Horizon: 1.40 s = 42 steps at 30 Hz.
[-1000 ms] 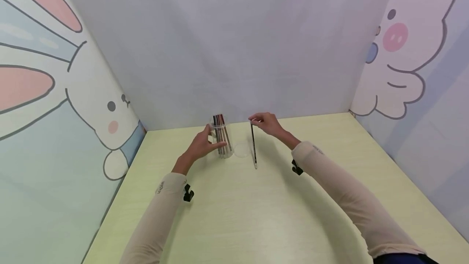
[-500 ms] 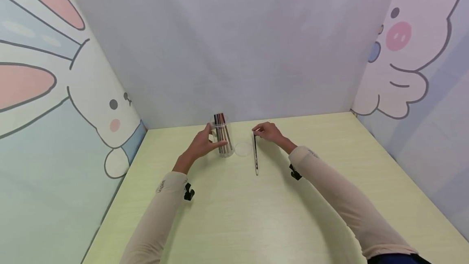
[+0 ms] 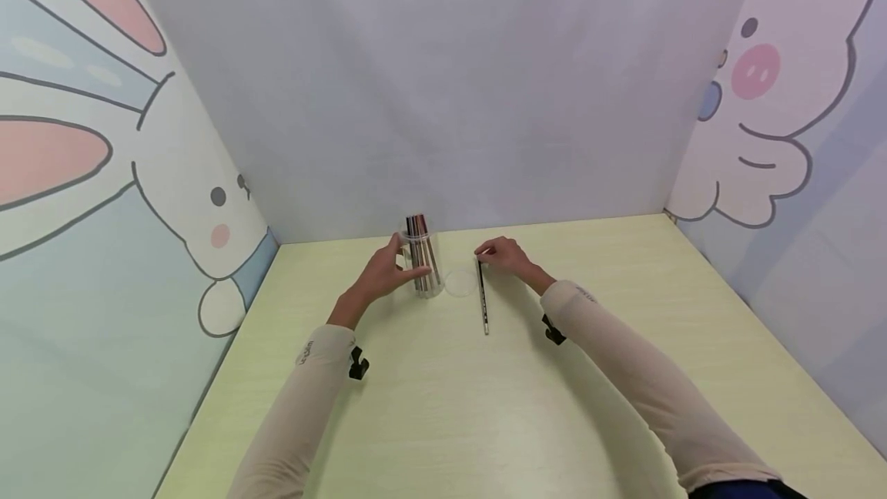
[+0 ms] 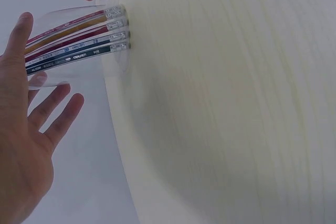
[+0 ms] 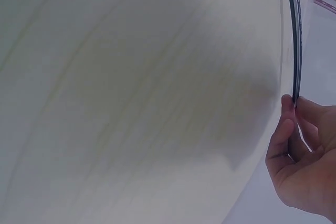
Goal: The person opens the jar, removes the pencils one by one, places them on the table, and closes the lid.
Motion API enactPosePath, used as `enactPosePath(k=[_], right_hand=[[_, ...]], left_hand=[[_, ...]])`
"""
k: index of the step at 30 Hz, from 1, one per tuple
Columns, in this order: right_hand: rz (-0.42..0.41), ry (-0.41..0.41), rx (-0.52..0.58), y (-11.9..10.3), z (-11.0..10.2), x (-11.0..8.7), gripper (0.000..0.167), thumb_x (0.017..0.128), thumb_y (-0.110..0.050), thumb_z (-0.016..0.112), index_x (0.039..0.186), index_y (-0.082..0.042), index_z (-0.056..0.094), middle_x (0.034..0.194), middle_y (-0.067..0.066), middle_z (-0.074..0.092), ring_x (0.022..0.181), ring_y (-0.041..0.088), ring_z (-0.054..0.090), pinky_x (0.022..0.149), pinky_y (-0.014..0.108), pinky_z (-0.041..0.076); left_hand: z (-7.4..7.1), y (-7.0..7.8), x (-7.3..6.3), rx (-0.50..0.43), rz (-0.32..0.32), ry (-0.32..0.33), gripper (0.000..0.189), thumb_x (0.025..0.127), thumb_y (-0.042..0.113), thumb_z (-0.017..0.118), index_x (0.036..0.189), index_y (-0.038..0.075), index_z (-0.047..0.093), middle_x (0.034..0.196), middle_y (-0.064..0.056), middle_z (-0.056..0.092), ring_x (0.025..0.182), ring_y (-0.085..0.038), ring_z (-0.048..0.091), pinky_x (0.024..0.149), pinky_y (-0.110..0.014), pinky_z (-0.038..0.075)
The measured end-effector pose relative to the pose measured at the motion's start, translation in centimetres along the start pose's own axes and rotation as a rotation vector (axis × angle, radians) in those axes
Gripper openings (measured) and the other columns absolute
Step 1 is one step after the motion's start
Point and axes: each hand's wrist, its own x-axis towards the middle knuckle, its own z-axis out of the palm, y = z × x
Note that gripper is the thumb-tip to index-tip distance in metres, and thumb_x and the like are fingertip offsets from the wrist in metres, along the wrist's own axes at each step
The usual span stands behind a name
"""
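A clear plastic cup (image 3: 431,288) stands near the back of the table with several pencils (image 4: 79,43) upright inside, their ferrule ends down. My left hand (image 3: 381,276) holds the cup from the left, thumb across the near side and fingers on the far side. To the right of the cup, my right hand (image 3: 506,256) pinches one dark pencil (image 3: 483,300) at its back end between thumb and fingertips. That pencil slants down toward the front, its near end at or just above the table. In the right wrist view, the dark pencil (image 5: 296,40) extends from the fingertips.
Between the cup and the dark pencil lies a round clear lid (image 3: 460,283) on the pale wooden table (image 3: 430,406). A grey wall (image 3: 450,98) rises behind the table's back edge. Walls with cartoon drawings stand at left (image 3: 173,214) and right (image 3: 831,252).
My right hand has come down and slightly nearer with the dark pencil, whose near end has shifted toward the front. The left hand stays on the cup.
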Motion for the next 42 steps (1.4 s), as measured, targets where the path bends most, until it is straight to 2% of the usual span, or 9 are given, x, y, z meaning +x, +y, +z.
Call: enactPosePath(k=[8,15,20,29,37,42], right_hand=[[0.004,-0.004,-0.021,-0.56,0.14,-0.25,0.02,0.101,-0.013,0.068,0.115,-0.001,0.077,0.11,0.015,0.077,0.101,0.031,0.071,0.089,0.043,0.055],[0.003,-0.011,-0.021,-0.63,0.22,-0.48,0.021,0.102,-0.012,0.067,0.116,0.002,0.076,0.116,0.017,0.075,0.109,0.033,0.069,0.096,0.045,0.053],[0.03,-0.019,0.0,-0.15,0.55,-0.26,0.022,0.103,-0.013,0.067,0.117,0.001,0.076,0.117,0.017,0.075,0.108,0.032,0.069,0.092,0.043,0.054],[0.03,-0.026,0.017,0.07,0.71,-0.22,0.021,0.102,-0.012,0.067,0.116,0.001,0.076,0.114,0.016,0.075,0.105,0.031,0.069,0.088,0.04,0.054],[0.06,-0.027,0.029,-0.5,0.53,-0.48,0.021,0.101,-0.01,0.067,0.116,0.001,0.076,0.113,0.015,0.076,0.103,0.03,0.068,0.087,0.04,0.053],[0.051,-0.014,0.015,-0.32,0.7,-0.33,0.02,0.101,-0.011,0.067,0.115,0.0,0.077,0.112,0.015,0.076,0.102,0.03,0.068,0.087,0.039,0.053]], left_hand=[[0.21,-0.01,0.09,0.006,-0.006,0.007,0.077,0.09,0.051,0.08,0.141,0.009,0.039,0.136,-0.019,0.059,0.107,-0.034,0.069,0.087,-0.049,0.058],[0.28,-0.12,0.12,0.009,-0.017,0.009,0.078,0.09,0.051,0.08,0.142,0.01,0.039,0.138,-0.018,0.058,0.107,-0.033,0.069,0.088,-0.048,0.057],[0.31,-0.07,0.12,0.007,-0.016,0.009,0.078,0.09,0.05,0.08,0.142,0.009,0.038,0.139,-0.018,0.058,0.108,-0.034,0.068,0.088,-0.049,0.058],[0.36,0.0,0.12,0.009,-0.009,0.005,0.077,0.091,0.05,0.08,0.142,0.01,0.038,0.139,-0.019,0.058,0.109,-0.035,0.069,0.088,-0.049,0.058],[0.36,-0.11,0.19,0.014,-0.003,0.008,0.077,0.09,0.05,0.08,0.141,0.009,0.039,0.138,-0.02,0.058,0.108,-0.035,0.069,0.088,-0.05,0.058],[0.37,-0.09,0.22,0.019,-0.002,0.006,0.077,0.09,0.05,0.08,0.141,0.009,0.039,0.138,-0.02,0.058,0.107,-0.035,0.069,0.088,-0.049,0.058]])
